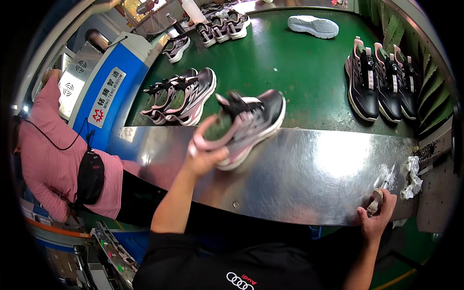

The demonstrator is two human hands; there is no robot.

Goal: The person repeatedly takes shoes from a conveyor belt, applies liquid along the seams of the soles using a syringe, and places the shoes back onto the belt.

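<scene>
My left hand [204, 160] grips a black, grey and pink sneaker [256, 120] by its heel. The sneaker is tilted above the metal ledge, its toe pointing up to the right, and it is slightly blurred. At the right end of the ledge, my right hand [381, 217] is closed round the pale, wrapped-looking handle of a thin-bladed knife [387, 178]. The blade points away from me, over a whitish smear on the metal. Beyond my left hand, several similar sneakers [191, 99] stand close together on the green belt.
Three black sneakers [362, 87] stand at the right of the green belt [309, 72]. A white sole [313, 26] lies farther back, with more sneakers [224, 26] at the far left. Crumpled white paper [412, 179] lies beside the knife. Another person [72, 150] works at a blue machine [108, 96].
</scene>
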